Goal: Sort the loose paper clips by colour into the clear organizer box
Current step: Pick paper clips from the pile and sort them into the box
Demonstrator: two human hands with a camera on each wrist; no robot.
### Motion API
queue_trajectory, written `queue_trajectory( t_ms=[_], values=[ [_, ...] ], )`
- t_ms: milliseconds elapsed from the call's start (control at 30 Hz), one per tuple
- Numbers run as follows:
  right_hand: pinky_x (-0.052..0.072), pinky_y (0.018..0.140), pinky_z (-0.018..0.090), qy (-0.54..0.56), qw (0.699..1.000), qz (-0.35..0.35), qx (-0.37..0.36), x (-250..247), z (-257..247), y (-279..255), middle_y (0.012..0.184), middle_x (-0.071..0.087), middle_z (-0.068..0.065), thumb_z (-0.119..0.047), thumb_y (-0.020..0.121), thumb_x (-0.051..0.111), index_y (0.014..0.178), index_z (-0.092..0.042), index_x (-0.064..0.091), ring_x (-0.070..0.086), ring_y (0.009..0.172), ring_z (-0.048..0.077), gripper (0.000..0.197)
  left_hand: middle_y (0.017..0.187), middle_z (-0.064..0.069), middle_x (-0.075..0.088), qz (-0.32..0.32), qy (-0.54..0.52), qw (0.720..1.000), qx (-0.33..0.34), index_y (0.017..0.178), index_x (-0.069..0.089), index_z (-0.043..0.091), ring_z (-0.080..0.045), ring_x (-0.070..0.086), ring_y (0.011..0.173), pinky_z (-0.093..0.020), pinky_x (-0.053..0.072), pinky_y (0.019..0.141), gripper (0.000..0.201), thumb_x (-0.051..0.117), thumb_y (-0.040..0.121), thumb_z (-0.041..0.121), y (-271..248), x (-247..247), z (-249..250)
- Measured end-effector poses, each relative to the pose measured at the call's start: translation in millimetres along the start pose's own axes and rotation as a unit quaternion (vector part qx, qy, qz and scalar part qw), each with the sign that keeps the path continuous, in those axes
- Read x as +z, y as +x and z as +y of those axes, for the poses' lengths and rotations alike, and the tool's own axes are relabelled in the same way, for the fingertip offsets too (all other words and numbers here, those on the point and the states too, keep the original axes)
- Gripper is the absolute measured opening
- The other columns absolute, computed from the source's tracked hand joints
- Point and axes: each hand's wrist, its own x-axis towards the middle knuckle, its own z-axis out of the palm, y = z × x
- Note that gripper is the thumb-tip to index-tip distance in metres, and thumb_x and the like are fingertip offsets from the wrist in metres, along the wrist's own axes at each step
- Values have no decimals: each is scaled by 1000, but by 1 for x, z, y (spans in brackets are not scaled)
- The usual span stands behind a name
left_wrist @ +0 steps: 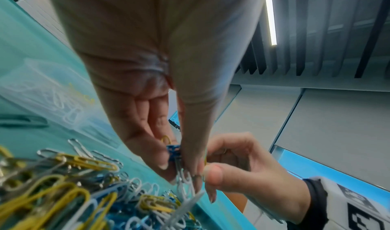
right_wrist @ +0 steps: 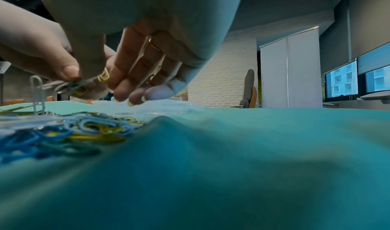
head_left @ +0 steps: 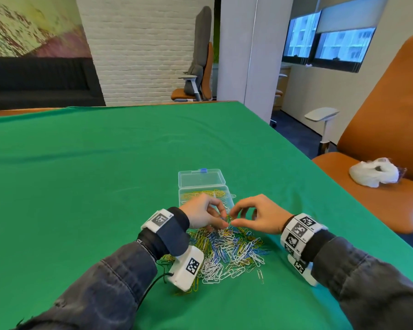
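**clipfan:** so what were the hands doing there?

**deskguy:** Left hand (head_left: 204, 214) had its thumb and fingers pinched around a little tangled bunch of clips (left_wrist: 179, 165), white, blue and yellow mixed, with a white one dangling off it. Right hand (head_left: 255, 217) was right up against it, thumb and forefinger nipped onto the same bunch, other fingers loosely fanned out.

**clipfan:** and the rest of the clips?

**deskguy:** Straight under both hands, the pile of loose paper clips (head_left: 231, 251) lay spread on the green cloth (head_left: 81, 175), all colours jumbled. The clear organizer box (head_left: 204, 195) sat just beyond the hands, lid flipped open away from the person, yellow clips showing inside. Couldn't make out the compartments tbh.

**clipfan:** anything else around?

**deskguy:** An orange chair (head_left: 377, 148) off to the right with a crumpled white bag (head_left: 374, 172) on the seat.
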Motion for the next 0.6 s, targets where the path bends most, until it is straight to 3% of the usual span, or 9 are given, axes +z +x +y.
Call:
queue_trajectory(
  t_ms=[167, 367, 600],
  values=[
    [46, 70, 9, 12, 1000, -19, -15, 2, 5, 3, 76, 71, -8, -28, 80, 77, 84, -14, 75, 64, 71, 3, 15, 68, -2, 66, -11, 3, 1000, -1, 89, 62, 11, -13, 63, 61, -22, 54, 57, 17, 76, 81, 8, 5, 5, -1],
    [49, 74, 11, -7, 999, -33, -2, 1, 8, 4, 81, 72, -3, -25, 86, 70, 89, -13, 73, 65, 74, 4, 13, 71, -1, 68, -19, 15, 1000, -10, 88, 62, 13, -9, 62, 58, -22, 53, 58, 14, 74, 83, 10, 5, -1, -7],
    [42, 69, 3, -48, 999, -3, 23, 4, 17, 5, 86, 70, -6, -21, 89, 66, 94, -14, 72, 61, 75, -1, 11, 71, -1, 69, -35, 69, 996, -40, 84, 64, 15, -15, 64, 66, -22, 55, 61, 13, 74, 82, 8, 1, -24, -4]
  ],
)
